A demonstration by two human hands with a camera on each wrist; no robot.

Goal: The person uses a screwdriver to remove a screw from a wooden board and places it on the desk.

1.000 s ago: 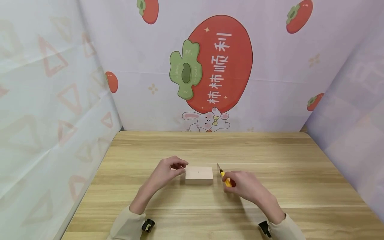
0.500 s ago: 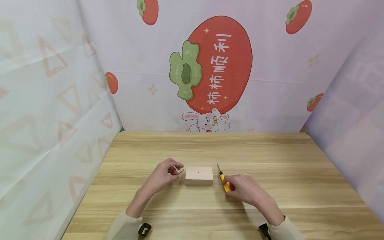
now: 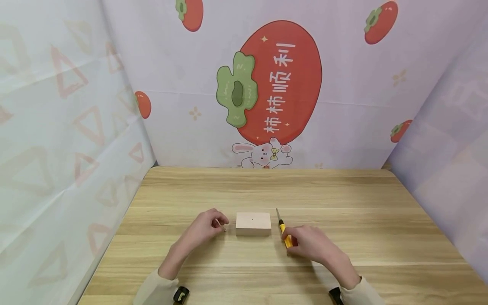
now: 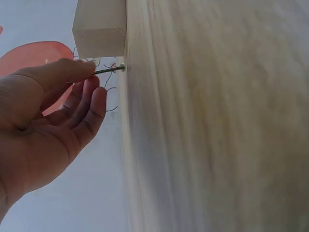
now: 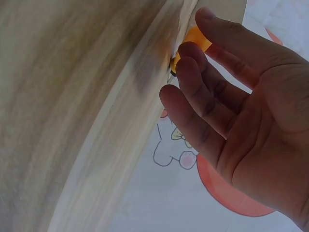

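Persimmon-print cloth walls close in a light wooden table point(image 3: 343, 199) on three sides, with a big red persimmon and a small rabbit drawn on the far wall.

Near the middle of the table, somewhat toward its near edge, lies a small pale wooden block point(image 3: 253, 223) with a tiny dark dot on its top face. The left hand point(image 3: 206, 226) rests just to the left of the block, thumb and forefinger pinching a thin metal screw point(image 4: 109, 70) whose tip touches the table close beside the block; the other fingers point(image 4: 89, 104) hang loosely curled beneath it.

To the right of the block lies a yellow-handled screwdriver point(image 3: 284, 228), its metal tip pointing toward the far edge. The right hand point(image 3: 310, 245) covers the handle's near end, fingers point(image 5: 203, 92) lightly bent and touching the yellow grip without clearly wrapping it.
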